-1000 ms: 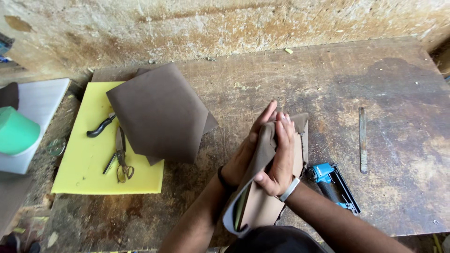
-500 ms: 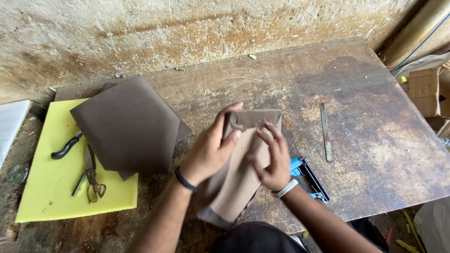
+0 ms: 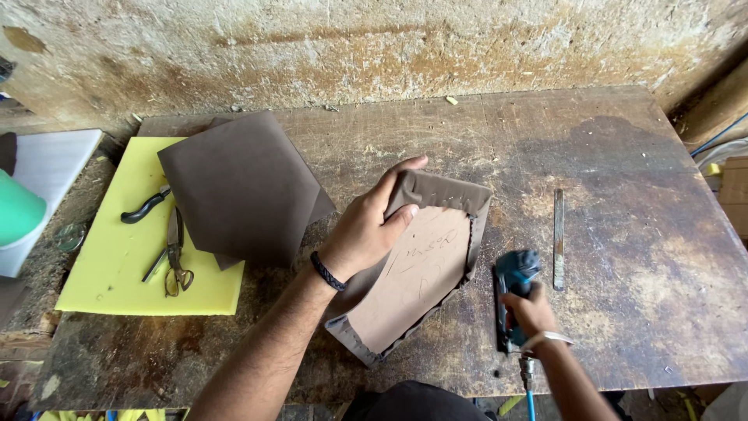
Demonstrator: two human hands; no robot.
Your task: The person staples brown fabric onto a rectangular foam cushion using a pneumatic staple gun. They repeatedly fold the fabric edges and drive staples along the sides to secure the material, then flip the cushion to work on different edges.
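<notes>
A flat wooden panel [image 3: 413,284] wrapped in brown covering lies underside up on the worn wooden table [image 3: 623,195], the brown material folded over its edges. My left hand [image 3: 366,226] presses on its upper left corner, thumb on the bare board and fingers over the wrapped edge. My right hand [image 3: 530,312] grips a blue staple gun [image 3: 510,288] that lies on the table just right of the panel, with a hose running off the near edge.
Loose brown sheets [image 3: 241,187] lie to the left, partly over a yellow foam slab [image 3: 125,249] that carries scissors [image 3: 175,249] and a black-handled tool [image 3: 144,205]. A thin metal bar [image 3: 558,238] lies right of the staple gun. A rough wall runs behind the table.
Both hands were holding and folding the covered panel; now it lies flatter under my left hand alone. My right hand has left it and taken hold of the blue staple gun.
</notes>
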